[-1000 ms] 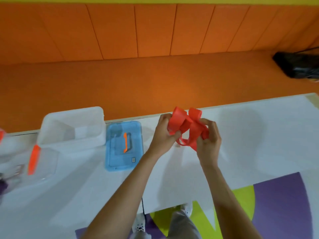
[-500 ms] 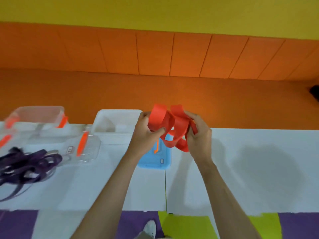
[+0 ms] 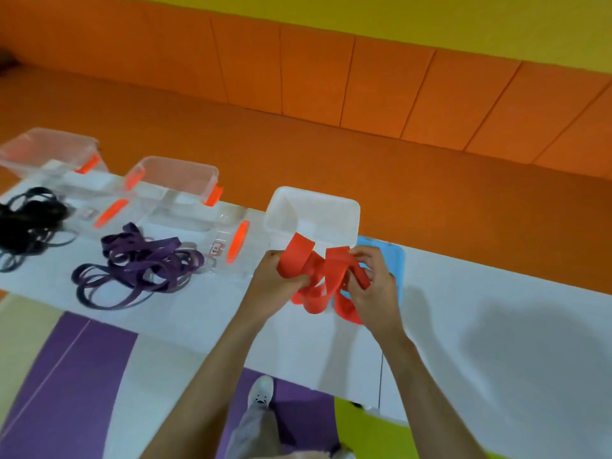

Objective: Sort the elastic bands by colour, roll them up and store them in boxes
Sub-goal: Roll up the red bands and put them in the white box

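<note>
A wide red elastic band [image 3: 323, 276] is bunched in loops above the white table [image 3: 496, 326]. My left hand [image 3: 271, 286] grips its left loops and my right hand [image 3: 376, 286] pinches its right side. Just behind the hands stands an open white box [image 3: 334, 207], with its blue lid [image 3: 395, 260] lying partly hidden under my right hand. A pile of purple bands [image 3: 139, 266] lies on the table to the left, and black bands [image 3: 26, 223] lie at the far left.
Two clear boxes with orange clips [image 3: 178, 180] [image 3: 43, 150] stand along the table's far edge, with clear lids [image 3: 228, 240] [image 3: 99, 207] in front of them. An orange padded floor and wall lie beyond. The table's near edge runs below my forearms, above a purple and green floor.
The view has swung left, bringing the purple and black bands and both clear boxes into sight. Both hands still hold the red band, now in front of the white box.
</note>
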A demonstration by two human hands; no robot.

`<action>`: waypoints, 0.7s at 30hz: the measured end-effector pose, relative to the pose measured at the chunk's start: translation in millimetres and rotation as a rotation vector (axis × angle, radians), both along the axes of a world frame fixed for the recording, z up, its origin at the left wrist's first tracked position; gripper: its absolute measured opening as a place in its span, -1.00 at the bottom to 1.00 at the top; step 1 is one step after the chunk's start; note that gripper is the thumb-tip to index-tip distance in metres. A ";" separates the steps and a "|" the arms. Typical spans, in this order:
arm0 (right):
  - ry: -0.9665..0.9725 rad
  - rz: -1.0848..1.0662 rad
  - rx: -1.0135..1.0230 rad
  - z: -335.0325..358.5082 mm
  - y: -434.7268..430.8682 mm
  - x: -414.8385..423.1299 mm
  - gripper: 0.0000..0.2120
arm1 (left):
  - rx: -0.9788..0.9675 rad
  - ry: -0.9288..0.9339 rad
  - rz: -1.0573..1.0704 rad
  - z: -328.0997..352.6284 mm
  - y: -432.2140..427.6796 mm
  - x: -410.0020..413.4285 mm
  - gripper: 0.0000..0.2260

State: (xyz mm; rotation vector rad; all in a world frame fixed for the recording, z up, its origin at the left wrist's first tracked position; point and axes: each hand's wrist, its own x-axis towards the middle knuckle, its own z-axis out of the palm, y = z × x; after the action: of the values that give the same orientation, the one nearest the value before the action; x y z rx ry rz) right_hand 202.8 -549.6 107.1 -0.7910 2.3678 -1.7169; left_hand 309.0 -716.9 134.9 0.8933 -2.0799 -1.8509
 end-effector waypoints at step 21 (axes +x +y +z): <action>-0.583 -0.028 0.521 -106.6 -98.2 8.2 -0.91 | 0.226 -0.614 -0.102 -173.7 -160.1 11.5 -0.68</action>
State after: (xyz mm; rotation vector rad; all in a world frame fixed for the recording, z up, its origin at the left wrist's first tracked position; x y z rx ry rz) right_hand 211.0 -647.7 0.6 -0.1449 2.2277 -1.0443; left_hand 320.5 -877.0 -38.8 1.6107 -2.2961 -2.0852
